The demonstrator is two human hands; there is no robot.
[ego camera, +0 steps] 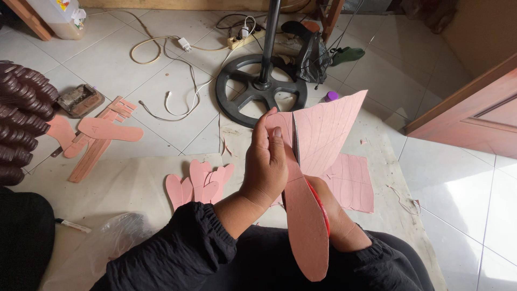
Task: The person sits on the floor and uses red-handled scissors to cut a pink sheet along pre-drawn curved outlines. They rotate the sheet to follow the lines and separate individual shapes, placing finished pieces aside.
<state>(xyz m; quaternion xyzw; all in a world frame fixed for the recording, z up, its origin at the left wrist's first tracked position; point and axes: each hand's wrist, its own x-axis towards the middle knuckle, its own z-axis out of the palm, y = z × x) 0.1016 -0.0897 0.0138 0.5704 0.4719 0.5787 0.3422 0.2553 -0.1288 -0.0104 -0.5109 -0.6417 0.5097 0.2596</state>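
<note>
A person in black gathered sleeves sits on a white tiled floor, cutting a sole shape out of a pink foam sheet marked with curved pencil lines. The left hand is closed around the sheet's upper left edge, thumb laid flat against the pink face. The right hand sits mostly behind the long, rounded, half-freed pink sole piece that hangs toward the lap; it appears to work red-handled scissors, though only a sliver of red and a dark blade line show, so its grip cannot be told for certain. The cut looks to be mid-way, running up the sole's outline; the next stroke would call for turning the sheet with the left hand so the blade follows the curve at the toe. On the pale work mat near its top edge lies a fanned stack of cut pink soles; a second marked pink sheet rests toward its right side. Further left, on the tiles, pink sole templates and strips lie beside a small brown tray-like box whose contents are unclear. A black round fan base stands beyond, and a crumpled clear plastic bag near the left sleeve seems empty.
</note>
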